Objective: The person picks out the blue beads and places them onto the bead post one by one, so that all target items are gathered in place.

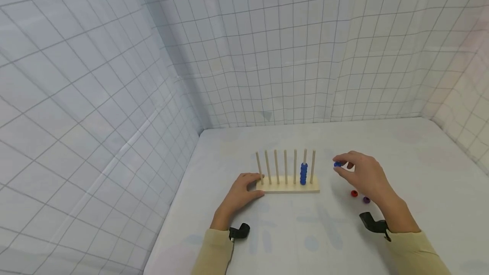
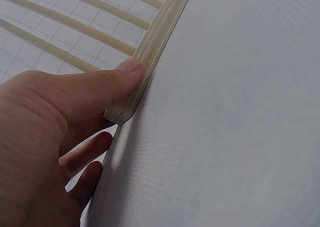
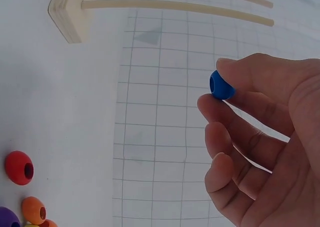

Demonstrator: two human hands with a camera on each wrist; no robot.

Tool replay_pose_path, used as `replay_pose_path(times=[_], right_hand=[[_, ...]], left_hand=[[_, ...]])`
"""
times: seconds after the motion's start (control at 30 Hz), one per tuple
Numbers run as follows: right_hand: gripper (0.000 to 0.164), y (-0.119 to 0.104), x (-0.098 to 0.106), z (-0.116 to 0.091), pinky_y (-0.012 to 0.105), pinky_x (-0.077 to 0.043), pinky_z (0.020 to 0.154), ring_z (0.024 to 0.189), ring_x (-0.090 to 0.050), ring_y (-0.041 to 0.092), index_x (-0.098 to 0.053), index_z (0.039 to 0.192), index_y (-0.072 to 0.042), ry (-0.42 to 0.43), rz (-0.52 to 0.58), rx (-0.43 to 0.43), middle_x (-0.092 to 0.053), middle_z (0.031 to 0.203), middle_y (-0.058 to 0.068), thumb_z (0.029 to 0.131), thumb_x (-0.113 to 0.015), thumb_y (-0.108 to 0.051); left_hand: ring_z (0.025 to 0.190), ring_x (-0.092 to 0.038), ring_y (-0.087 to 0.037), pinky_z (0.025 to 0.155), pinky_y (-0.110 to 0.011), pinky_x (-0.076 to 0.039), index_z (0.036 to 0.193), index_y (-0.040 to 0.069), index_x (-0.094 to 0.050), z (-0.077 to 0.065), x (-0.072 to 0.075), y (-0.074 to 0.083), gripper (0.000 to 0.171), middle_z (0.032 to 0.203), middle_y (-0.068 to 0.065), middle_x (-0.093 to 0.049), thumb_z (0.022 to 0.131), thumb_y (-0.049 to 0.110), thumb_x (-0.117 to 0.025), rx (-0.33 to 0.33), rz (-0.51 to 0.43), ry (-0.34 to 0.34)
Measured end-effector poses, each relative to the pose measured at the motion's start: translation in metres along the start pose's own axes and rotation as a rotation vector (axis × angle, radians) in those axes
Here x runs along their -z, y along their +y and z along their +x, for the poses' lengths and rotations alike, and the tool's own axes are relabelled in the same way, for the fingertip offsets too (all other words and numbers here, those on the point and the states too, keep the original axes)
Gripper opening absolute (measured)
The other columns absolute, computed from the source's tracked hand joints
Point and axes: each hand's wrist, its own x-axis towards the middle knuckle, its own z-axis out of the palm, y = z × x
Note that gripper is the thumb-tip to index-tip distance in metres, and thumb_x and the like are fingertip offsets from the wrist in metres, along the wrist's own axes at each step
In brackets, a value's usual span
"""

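Observation:
A wooden peg board (image 1: 280, 187) with several upright pegs stands on the table. A stack of blue beads (image 1: 303, 174) is threaded on its second peg from the right; the other pegs are bare. My left hand (image 1: 237, 195) grips the left end of the base, its thumb (image 2: 112, 87) pressed on the front edge. To the right of the board, my right hand (image 1: 364, 176) is raised and pinches one blue bead (image 3: 222, 86) between thumb and fingertips. The bead's hole shows in the right wrist view. It is apart from the pegs.
Below the right hand lie loose beads: a red one (image 3: 19, 167), an orange one (image 3: 33, 210) and a purple one (image 3: 8, 218), with others partly cut off by the frame. White cloth with a grid pattern (image 1: 282, 67) hangs behind the table and at its sides.

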Motion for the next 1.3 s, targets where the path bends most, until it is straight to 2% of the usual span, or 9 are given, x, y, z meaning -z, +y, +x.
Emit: replay_pose_path(times=[0.13, 0.37, 0.7, 0.93, 1.3], right_hand=[[0.025, -0.003, 0.001, 0.003, 0.033, -0.047, 0.062, 0.086, -0.061, 0.023, -0.076, 0.113, -0.013, 0.028, -0.003, 0.016, -0.071, 0.102, 0.001, 0.087, -0.079, -0.016], [0.023, -0.011, 0.006, 0.008, 0.038, -0.049, 0.068, 0.090, -0.061, 0.024, -0.077, 0.111, -0.013, 0.062, 0.014, 0.024, -0.072, 0.101, 0.001, 0.088, -0.079, -0.017], [0.021, -0.021, 0.013, 0.017, 0.036, -0.051, 0.066, 0.090, -0.060, 0.017, -0.077, 0.111, -0.016, 0.120, 0.066, 0.065, -0.072, 0.102, -0.002, 0.090, -0.078, -0.018], [0.022, -0.029, 0.015, 0.023, 0.036, -0.052, 0.066, 0.089, -0.061, 0.018, -0.077, 0.111, -0.014, 0.140, 0.056, 0.109, -0.073, 0.100, -0.001, 0.090, -0.078, -0.016], [0.025, -0.042, 0.013, 0.028, 0.039, -0.054, 0.070, 0.092, -0.061, 0.017, -0.076, 0.114, -0.013, 0.139, 0.088, 0.102, -0.074, 0.099, -0.002, 0.089, -0.079, -0.016]], left_hand=[[0.129, -0.048, -0.025, 0.109, -0.049, -0.039, 0.138, 0.016, -0.063, 0.000, 0.001, -0.001, 0.057, 0.136, -0.002, -0.060, 0.088, 0.037, -0.079, -0.022, 0.005, 0.009], [0.130, -0.047, -0.022, 0.109, -0.047, -0.038, 0.138, 0.019, -0.063, -0.001, 0.002, -0.002, 0.057, 0.137, 0.001, -0.060, 0.087, 0.039, -0.080, -0.008, 0.010, 0.005], [0.130, -0.047, -0.022, 0.109, -0.048, -0.038, 0.138, 0.018, -0.063, 0.000, 0.002, -0.001, 0.058, 0.136, 0.001, -0.060, 0.087, 0.039, -0.079, -0.021, 0.009, 0.007], [0.130, -0.047, -0.022, 0.110, -0.048, -0.038, 0.138, 0.018, -0.063, 0.000, 0.001, 0.001, 0.057, 0.136, 0.001, -0.060, 0.087, 0.039, -0.080, -0.017, -0.003, 0.006], [0.130, -0.047, -0.022, 0.110, -0.047, -0.037, 0.137, 0.018, -0.064, 0.000, 0.000, 0.000, 0.057, 0.136, 0.001, -0.060, 0.087, 0.038, -0.080, -0.017, 0.002, 0.003]])
